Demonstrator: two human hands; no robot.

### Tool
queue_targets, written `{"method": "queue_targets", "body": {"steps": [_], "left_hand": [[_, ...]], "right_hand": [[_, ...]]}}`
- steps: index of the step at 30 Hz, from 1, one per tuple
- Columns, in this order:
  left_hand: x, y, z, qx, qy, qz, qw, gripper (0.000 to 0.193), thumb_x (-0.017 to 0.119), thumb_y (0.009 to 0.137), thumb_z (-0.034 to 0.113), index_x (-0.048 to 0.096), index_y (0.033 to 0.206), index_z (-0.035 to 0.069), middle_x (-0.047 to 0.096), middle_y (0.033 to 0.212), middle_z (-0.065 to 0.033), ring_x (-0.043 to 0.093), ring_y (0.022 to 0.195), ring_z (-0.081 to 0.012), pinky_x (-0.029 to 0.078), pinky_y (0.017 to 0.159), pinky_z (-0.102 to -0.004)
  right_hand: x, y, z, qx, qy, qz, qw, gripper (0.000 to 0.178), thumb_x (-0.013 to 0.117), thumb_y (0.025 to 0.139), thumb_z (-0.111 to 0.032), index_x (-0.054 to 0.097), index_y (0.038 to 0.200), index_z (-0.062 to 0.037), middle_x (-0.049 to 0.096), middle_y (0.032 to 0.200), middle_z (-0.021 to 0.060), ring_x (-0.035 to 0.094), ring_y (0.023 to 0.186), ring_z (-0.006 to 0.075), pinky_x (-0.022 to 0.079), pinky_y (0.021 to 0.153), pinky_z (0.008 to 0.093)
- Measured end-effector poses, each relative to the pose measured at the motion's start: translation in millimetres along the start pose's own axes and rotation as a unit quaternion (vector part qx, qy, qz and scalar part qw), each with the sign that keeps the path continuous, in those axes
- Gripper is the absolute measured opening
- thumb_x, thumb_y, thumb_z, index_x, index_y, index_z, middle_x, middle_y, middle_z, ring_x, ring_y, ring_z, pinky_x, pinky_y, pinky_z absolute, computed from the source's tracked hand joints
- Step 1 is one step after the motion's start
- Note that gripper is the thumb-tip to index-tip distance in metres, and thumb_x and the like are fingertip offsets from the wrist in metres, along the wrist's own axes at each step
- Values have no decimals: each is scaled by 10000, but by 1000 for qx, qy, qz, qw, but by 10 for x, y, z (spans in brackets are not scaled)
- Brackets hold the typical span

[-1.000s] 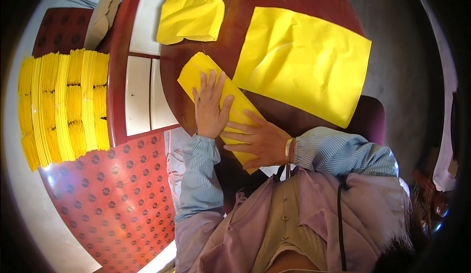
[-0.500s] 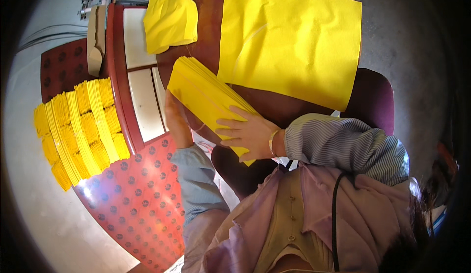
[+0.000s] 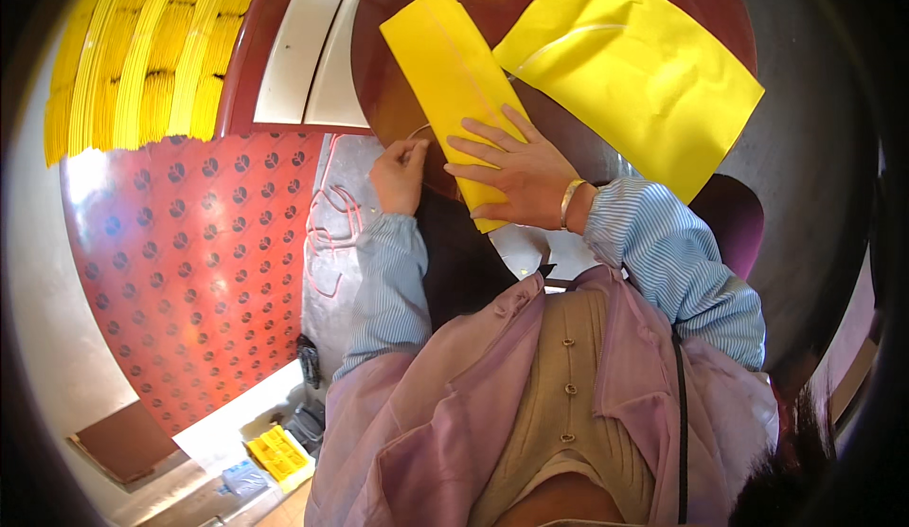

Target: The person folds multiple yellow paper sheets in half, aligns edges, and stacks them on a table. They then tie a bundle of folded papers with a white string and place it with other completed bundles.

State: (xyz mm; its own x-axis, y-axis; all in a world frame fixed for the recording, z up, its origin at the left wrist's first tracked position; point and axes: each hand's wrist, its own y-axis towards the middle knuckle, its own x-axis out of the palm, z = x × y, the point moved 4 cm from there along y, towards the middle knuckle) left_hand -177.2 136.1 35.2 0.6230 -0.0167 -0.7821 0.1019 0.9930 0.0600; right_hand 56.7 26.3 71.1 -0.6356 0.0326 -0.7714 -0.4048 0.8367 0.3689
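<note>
Dark-red table (image 3: 383,82), upper centre of frame: I log one folded yellow bundle (image 3: 445,58), right hand (image 3: 530,172) flat on it, fingers spread, left hand (image 3: 399,177) apart, fingertips pinched on a pale strand (image 3: 419,130).

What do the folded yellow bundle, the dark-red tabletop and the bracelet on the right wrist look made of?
Folded yellow bundle: matte, probably nonwoven fabric or thick paper; its surface shows no visible weave.
Dark-red tabletop: possibly painted or varnished wood, smooth with a slight sheen; core hidden.
Bracelet: likely polished metal, judging by its bright glint.
</note>
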Motion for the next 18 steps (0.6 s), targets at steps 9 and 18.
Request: {"method": "queue_targets", "body": {"steps": [9,18], "left_hand": [[115,387,129,83,107,23,990,255,774,921,200,745,1158,111,745,912,-131,731,842,-316,561,767,-429],[476,559,-40,-252,-373,-61,891,226,786,960,201,787,1061,-2,623,722,-53,488,444,-139,330,403,-313]], "right_hand": [[18,29,-44,-7,-97,-62,993,615,643,971,-577,576,1509,-288,434,1661,7,270,1597,250,101,1318,574],[16,43,-67,-19,-117,-77,990,632,611,981,-589,541,1537,-297,415,1675,19,268,1598,266,106,1303,599]]}}
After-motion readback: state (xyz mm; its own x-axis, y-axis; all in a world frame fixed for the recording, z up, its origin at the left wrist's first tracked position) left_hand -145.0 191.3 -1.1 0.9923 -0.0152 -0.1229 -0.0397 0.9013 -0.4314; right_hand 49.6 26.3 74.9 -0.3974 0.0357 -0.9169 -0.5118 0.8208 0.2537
